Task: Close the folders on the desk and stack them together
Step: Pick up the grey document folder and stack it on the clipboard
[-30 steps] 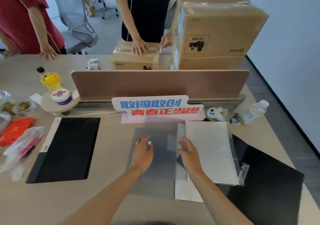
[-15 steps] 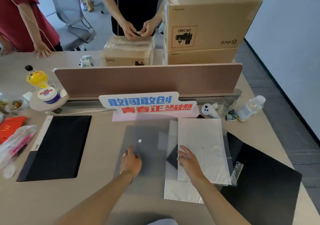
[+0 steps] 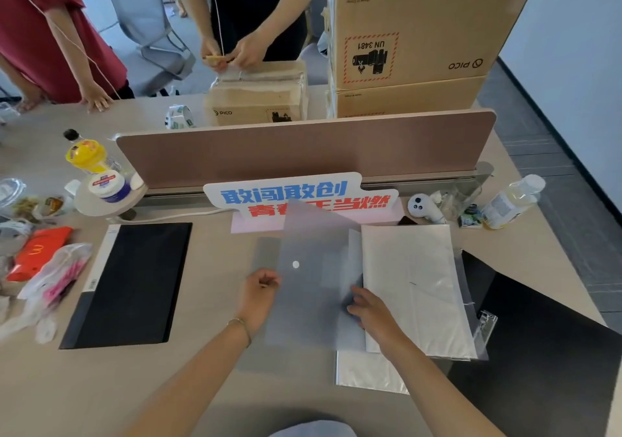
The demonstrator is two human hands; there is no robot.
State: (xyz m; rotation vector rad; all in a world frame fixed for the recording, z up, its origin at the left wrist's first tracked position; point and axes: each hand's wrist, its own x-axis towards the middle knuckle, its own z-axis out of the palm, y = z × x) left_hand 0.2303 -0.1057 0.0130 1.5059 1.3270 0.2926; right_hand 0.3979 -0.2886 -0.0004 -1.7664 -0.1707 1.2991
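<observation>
A translucent grey snap folder (image 3: 313, 288) lies open in the middle of the desk, its left cover lifted and tilted up toward the right. My left hand (image 3: 259, 293) pinches that cover's left edge. My right hand (image 3: 372, 312) rests on the folder's spine area, beside the white sheets (image 3: 410, 285) in its right half. A closed black folder (image 3: 131, 285) lies flat at the left. An open black folder (image 3: 552, 345) with a clear clip lies at the right, partly under the white sheets.
A pink desk divider (image 3: 303, 148) and a blue-red sign (image 3: 296, 197) stand behind the folders. Bottles, jars and snack bags crowd the left edge; a plastic bottle (image 3: 511, 201) and small toy sit at the right. Cardboard boxes (image 3: 410, 39) and two people stand beyond the divider.
My left hand went from lying flat on the grey cover to pinching its edge, and the cover has risen off the desk toward the right. My right hand stayed near the spine.
</observation>
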